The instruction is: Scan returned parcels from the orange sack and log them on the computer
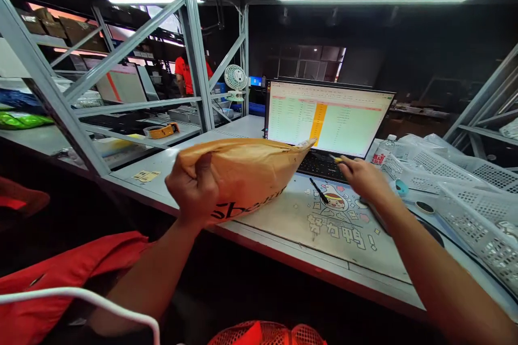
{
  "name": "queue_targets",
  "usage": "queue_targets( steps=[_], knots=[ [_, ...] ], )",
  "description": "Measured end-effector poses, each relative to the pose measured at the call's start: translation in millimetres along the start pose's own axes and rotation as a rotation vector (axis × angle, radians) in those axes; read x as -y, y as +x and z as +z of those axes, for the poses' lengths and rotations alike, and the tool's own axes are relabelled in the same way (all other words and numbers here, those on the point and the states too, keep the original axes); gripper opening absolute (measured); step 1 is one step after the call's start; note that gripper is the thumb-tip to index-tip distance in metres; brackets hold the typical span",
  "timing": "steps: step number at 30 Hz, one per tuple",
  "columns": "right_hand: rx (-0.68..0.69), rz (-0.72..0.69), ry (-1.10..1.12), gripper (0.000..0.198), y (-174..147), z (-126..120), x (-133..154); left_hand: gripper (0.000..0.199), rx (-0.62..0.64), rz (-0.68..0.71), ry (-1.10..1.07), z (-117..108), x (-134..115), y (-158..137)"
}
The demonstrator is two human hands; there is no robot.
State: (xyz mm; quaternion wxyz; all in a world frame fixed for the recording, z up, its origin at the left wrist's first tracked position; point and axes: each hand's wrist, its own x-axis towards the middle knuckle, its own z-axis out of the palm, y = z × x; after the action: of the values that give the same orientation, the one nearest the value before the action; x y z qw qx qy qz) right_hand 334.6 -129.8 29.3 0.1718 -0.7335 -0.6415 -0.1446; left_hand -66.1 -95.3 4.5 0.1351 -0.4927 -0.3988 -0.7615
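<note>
Gripping the bag (251, 172) by its left end with the left hand (194, 188), closed tight on the bunched edge, thumb to the front. Holding a small yellow item (337, 160) in the closed right hand (360, 177); too blurred to identify. Extending, as for the bag, from the left hand toward the right, with its far tip in front of the screen (352, 124) and near the yellow item. Cannot tell whether resting on the desk (157, 187) or just above it.

Printed on the bag in large black letters, apparently starting with "s", but creased and not readable in full. Lettered on the mat (275, 226) in big outlined characters, apparently "努力鸭!", below a cartoon figure and a pen (319, 191). Laid out on the screen in rows, with one orange column, too small to read. Marked in red and white on the bottle (386, 148), and finely on the yellow label (146, 176); neither legible.
</note>
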Motion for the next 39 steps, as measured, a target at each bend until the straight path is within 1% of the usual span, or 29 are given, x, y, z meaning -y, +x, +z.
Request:
queue_targets(
  steps=[1,3,5,7,8,10,12,14,16,17,19,20,21,23,24,25,26,27,29,30,31,32,33,34,35,36,37,39],
  knots=[
    [0.002,0.083,-0.019,0.055,-4,13,-24,0.032,-0.019,-0.037,-0.021,0,6,3],
    [0.018,0.144,-0.029,0.057,-20,41,-63,0.033,-0.005,-0.123,-0.075,2,17,6],
    [0.116,0.201,-0.017,0.059,-44,69,-88,0.035,0.031,-0.183,-0.126,7,23,6],
    [0.155,0.221,-0.018,0.061,-69,95,-99,0.037,0.034,-0.214,-0.148,14,24,2],
    [0.157,0.205,-0.033,0.06,-79,105,-100,0.039,0.026,-0.228,-0.155,17,23,0],
    [0.13,0.134,-0.077,0.054,-92,114,-95,0.043,0.036,-0.27,-0.18,23,21,-5],
    [0.053,0.052,-0.072,0.047,-95,107,-77,0.045,0.091,-0.315,-0.202,27,18,-10],
    [-0.111,-0.053,0.044,0.044,-88,84,-43,0.047,0.147,-0.326,-0.196,28,15,-14],
    [-0.321,-0.24,0.25,0.041,-77,54,6,0.047,0.173,-0.312,-0.175,27,12,-17],
    [-0.384,-0.365,0.34,0.039,-71,40,35,0.046,0.191,-0.305,-0.172,24,12,-17],
    [-0.485,-0.551,0.465,0.041,-58,20,91,0.042,0.229,-0.308,-0.187,14,12,-14],
    [-0.5,-0.61,0.474,0.045,-53,15,117,0.039,0.263,-0.319,-0.208,7,13,-8],
    [-0.518,-0.638,0.472,0.048,-48,15,139,0.037,0.317,-0.337,-0.247,-2,15,1],
    [-0.531,-0.654,0.464,0.054,-41,25,172,0.04,0.501,-0.385,-0.377,-19,17,29],
    [-0.526,-0.651,0.463,0.055,-38,33,184,0.045,0.629,-0.407,-0.434,-27,16,48],
    [-0.517,-0.648,0.465,0.055,-36,42,193,0.052,0.773,-0.42,-0.457,-31,13,68],
    [-0.504,-0.648,0.467,0.054,-35,50,199,0.058,0.912,-0.421,-0.415,-32,8,88],
    [-0.489,-0.649,0.467,0.054,-34,57,204,0.061,1.043,-0.403,-0.296,-28,2,107],
    [-0.458,-0.658,0.46,0.052,-34,67,213,0.06,1.323,-0.319,0.04,-9,-12,135],
    [-0.443,-0.669,0.454,0.052,-34,69,216,0.055,1.438,-0.252,0.185,5,-18,143],
    [-0.428,-0.683,0.448,0.051,-34,70,219,0.047,1.548,-0.172,0.305,20,-24,146],
    [-0.422,-0.694,0.444,0.049,-33,70,222,0.037,1.632,-0.068,0.392,35,-29,145],
    [-0.428,-0.702,0.444,0.047,-32,69,224,0.03,1.68,0.05,0.45,48,-33,140],
    [-0.44,-0.703,0.445,0.043,-31,68,225,0.027,1.696,0.161,0.489,58,-36,132],
    [-0.455,-0.698,0.447,0.038,-29,66,226,0.028,1.676,0.26,0.513,65,-37,123],
    [-0.466,-0.688,0.447,0.033,-26,64,226,0.03,1.631,0.335,0.534,69,-38,113],
    [-0.471,-0.679,0.447,0.029,-22,63,225,0.032,1.574,0.382,0.553,70,-39,103],
    [-0.46,-0.667,0.45,0.026,-14,60,223,0.036,1.46,0.414,0.595,65,-38,86]
  ],
)
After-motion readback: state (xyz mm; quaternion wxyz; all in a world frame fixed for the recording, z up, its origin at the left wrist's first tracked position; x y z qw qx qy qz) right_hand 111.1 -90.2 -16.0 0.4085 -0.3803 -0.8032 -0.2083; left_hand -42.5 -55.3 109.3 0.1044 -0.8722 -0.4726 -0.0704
